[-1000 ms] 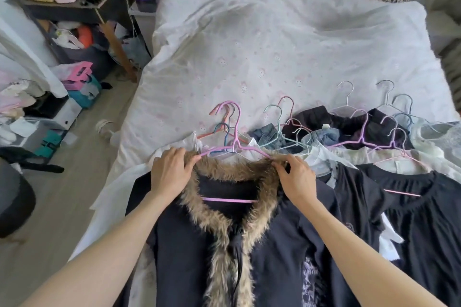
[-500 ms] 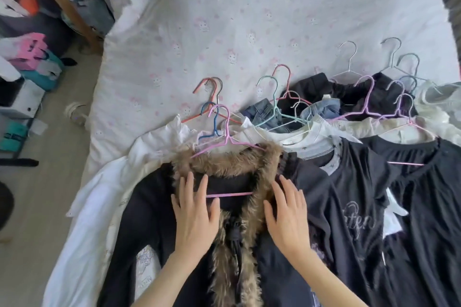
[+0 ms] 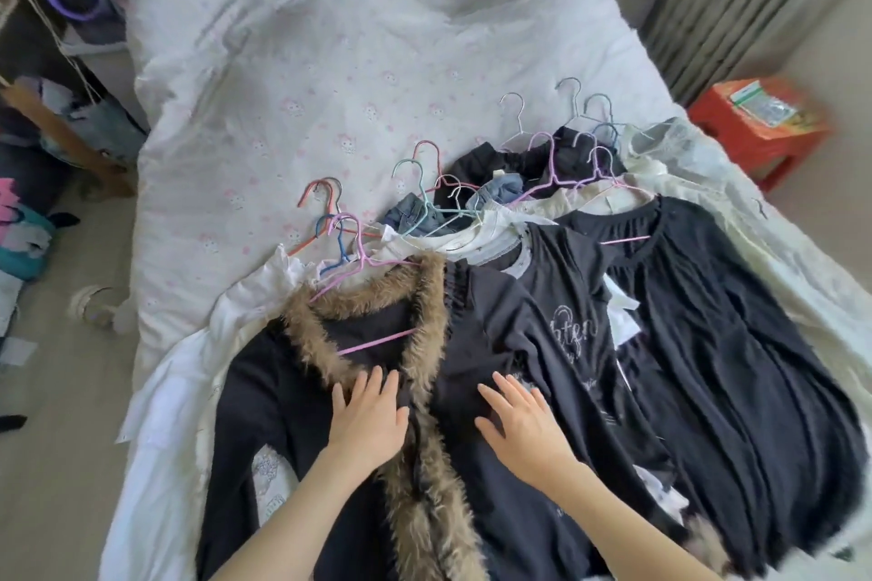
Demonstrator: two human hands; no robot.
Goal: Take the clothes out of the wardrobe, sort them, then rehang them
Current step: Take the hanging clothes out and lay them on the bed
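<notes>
Floor (image 3: 56, 462) at far left: scattered items, blurred, not identifiable. Bed (image 3: 330, 76) with white patterned duvet fills centre.

White garment (image 3: 179, 382) lies at left edge of the clothes pile, partly under the dark cardigan (image 3: 264, 401) with brown fur trim (image 3: 424, 486). Cardigan lies flat on bed, on a pink hanger (image 3: 377, 337); hook points toward the duvet.

Left hand (image 3: 365, 420): palm down on cardigan front, just left of the fur trim, fingers straight and together, grip flat, holding nothing.

Right hand (image 3: 524, 427): palm down on the cardigan's right panel, fingers straight, slightly spread, grip flat, holding nothing.

Right of it: black top with script print (image 3: 573, 335), then black pleated top (image 3: 736, 344), overlapping. More hangers (image 3: 552, 156) fan out above. Red stool (image 3: 755, 127) at far right.
</notes>
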